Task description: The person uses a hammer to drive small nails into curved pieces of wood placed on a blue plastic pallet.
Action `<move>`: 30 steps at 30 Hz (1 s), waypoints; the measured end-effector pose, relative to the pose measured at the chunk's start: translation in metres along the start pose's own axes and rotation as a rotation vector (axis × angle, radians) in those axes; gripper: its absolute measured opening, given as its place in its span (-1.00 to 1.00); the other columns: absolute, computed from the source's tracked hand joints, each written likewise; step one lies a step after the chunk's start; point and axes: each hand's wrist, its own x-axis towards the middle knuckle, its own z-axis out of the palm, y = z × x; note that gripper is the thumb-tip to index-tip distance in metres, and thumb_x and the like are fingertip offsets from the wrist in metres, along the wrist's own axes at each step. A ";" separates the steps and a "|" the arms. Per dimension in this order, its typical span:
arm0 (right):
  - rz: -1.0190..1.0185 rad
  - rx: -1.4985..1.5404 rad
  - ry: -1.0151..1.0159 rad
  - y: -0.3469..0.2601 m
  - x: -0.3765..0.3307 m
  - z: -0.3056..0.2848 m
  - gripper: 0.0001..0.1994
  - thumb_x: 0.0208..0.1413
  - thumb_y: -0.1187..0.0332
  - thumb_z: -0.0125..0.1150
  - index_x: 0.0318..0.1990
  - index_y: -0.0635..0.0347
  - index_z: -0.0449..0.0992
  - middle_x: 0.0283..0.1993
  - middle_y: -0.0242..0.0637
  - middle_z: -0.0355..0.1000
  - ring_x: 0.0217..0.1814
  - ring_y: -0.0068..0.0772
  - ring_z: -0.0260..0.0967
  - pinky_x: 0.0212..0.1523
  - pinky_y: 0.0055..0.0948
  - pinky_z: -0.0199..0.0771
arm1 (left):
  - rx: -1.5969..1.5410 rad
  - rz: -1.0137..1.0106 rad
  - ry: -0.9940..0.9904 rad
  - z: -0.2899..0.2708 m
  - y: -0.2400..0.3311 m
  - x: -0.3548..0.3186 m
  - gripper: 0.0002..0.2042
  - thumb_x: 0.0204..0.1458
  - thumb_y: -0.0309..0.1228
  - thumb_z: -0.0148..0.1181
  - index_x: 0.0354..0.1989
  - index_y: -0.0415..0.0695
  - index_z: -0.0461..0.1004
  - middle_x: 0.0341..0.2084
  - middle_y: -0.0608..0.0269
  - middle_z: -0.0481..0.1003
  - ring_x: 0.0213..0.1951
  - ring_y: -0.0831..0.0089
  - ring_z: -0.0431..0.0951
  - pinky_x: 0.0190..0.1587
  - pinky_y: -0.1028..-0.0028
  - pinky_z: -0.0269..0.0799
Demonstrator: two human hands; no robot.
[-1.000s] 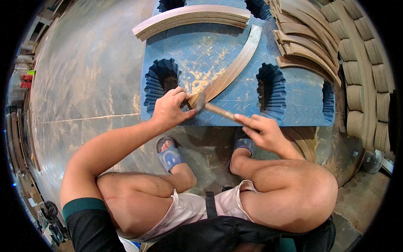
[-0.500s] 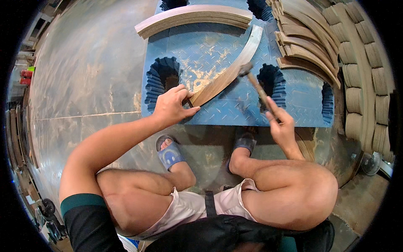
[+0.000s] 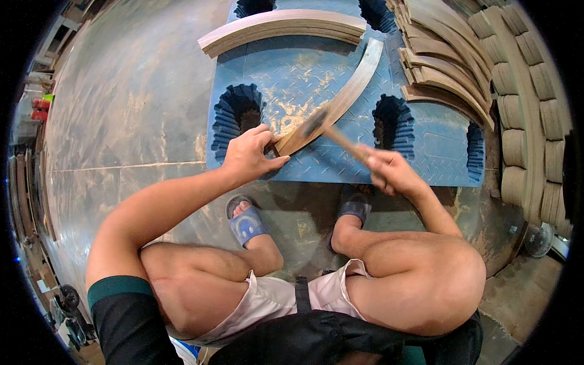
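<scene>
A curved wooden piece (image 3: 350, 91) lies slantwise on a blue ribbed plastic pallet (image 3: 310, 173). My left hand (image 3: 248, 153) is closed at its near end, pinching a small dark strip-like piece (image 3: 275, 150) against that end; its exact kind is hard to make out. My right hand (image 3: 392, 169) grips the wooden handle of a hammer (image 3: 345, 143). The hammer's head, smeared by motion, is over the wooden piece near my left hand. Pale sawdust (image 3: 292, 115) is scattered beside the wood.
A stack of curved wooden strips (image 3: 283, 27) sits across the pallet's far side. More curved pieces (image 3: 447, 67) are piled at the right, beside bundled stacks (image 3: 514, 146). Deep holes (image 3: 392, 125) open in the pallet. My sandalled feet (image 3: 248, 222) rest at its near edge.
The hammer has swung left and downward, from the right of the wooden piece to over it near my left hand. My right hand moved slightly left; my left hand stays in place.
</scene>
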 end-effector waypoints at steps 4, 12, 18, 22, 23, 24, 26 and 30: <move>0.024 -0.020 -0.152 -0.010 -0.017 0.014 -0.45 0.63 0.09 0.22 0.67 -0.15 0.42 -0.51 -0.60 0.26 -0.55 -0.72 0.18 -0.52 -0.57 0.24 | -0.014 -0.020 -0.030 0.002 -0.002 0.001 -0.53 0.02 -0.07 0.69 -0.06 -0.15 0.73 -0.26 0.20 0.54 -0.25 0.23 0.67 -0.20 0.27 0.64; -0.641 -0.705 0.213 0.015 -0.017 0.049 -0.39 0.30 0.45 0.44 0.47 -0.39 0.66 -0.32 -0.25 0.51 -0.35 -0.16 0.49 -0.29 -0.23 0.53 | -0.022 0.012 -0.030 0.001 -0.003 0.000 -0.54 0.05 -0.09 0.68 -0.04 -0.15 0.73 -0.26 0.20 0.55 -0.27 0.21 0.68 -0.21 0.28 0.64; -0.628 -0.779 0.289 0.023 -0.014 0.060 -0.43 0.28 0.43 0.48 0.42 -0.32 0.70 -0.31 -0.23 0.53 -0.29 -0.10 0.54 -0.24 -0.19 0.58 | 0.000 0.020 0.039 0.010 -0.012 -0.003 -0.56 0.07 -0.10 0.69 -0.06 -0.17 0.73 -0.27 0.20 0.55 -0.28 0.24 0.68 -0.22 0.29 0.64; -0.598 -0.528 0.787 0.053 -0.011 0.011 -0.47 0.41 0.48 0.38 0.50 -0.01 0.62 -0.10 -0.12 0.71 -0.23 -0.32 0.54 -0.12 -0.27 0.60 | -0.053 0.013 0.002 0.000 0.001 0.001 -0.54 0.04 -0.08 0.70 -0.07 -0.17 0.73 -0.25 0.19 0.55 -0.28 0.22 0.67 -0.21 0.28 0.64; -0.514 -0.345 0.880 0.056 -0.014 -0.003 -0.48 0.45 0.48 0.36 0.53 0.03 0.59 -0.11 -0.29 0.71 -0.22 -0.47 0.48 -0.15 -0.34 0.57 | -0.048 0.020 -0.003 0.003 0.002 0.003 -0.53 0.04 -0.08 0.70 -0.07 -0.17 0.73 -0.25 0.19 0.55 -0.28 0.22 0.67 -0.21 0.28 0.64; -0.455 -0.333 0.893 0.051 -0.018 -0.011 -0.48 0.46 0.47 0.35 0.53 0.03 0.58 -0.13 -0.36 0.69 -0.24 -0.56 0.44 -0.19 -0.41 0.52 | -0.036 0.016 -0.007 0.003 0.000 0.002 -0.53 0.04 -0.07 0.70 -0.06 -0.17 0.73 -0.25 0.19 0.55 -0.28 0.22 0.67 -0.21 0.28 0.64; -0.404 -0.258 0.842 0.044 -0.021 -0.017 -0.48 0.50 0.43 0.33 0.56 0.00 0.56 -0.18 -0.42 0.66 -0.29 -0.67 0.39 -0.28 -0.52 0.46 | -0.025 0.009 -0.008 0.002 -0.002 0.000 -0.52 0.04 -0.06 0.70 -0.06 -0.18 0.73 -0.25 0.19 0.55 -0.28 0.22 0.67 -0.21 0.27 0.64; -0.341 0.086 0.576 0.028 -0.019 -0.007 -0.47 0.59 0.25 0.26 0.64 -0.09 0.45 -0.29 -0.40 0.60 -0.46 -0.71 0.38 -0.47 -0.59 0.41 | -0.036 -0.007 -0.010 0.001 -0.001 0.000 -0.52 0.03 -0.05 0.70 -0.07 -0.18 0.73 -0.25 0.20 0.54 -0.29 0.23 0.66 -0.22 0.27 0.63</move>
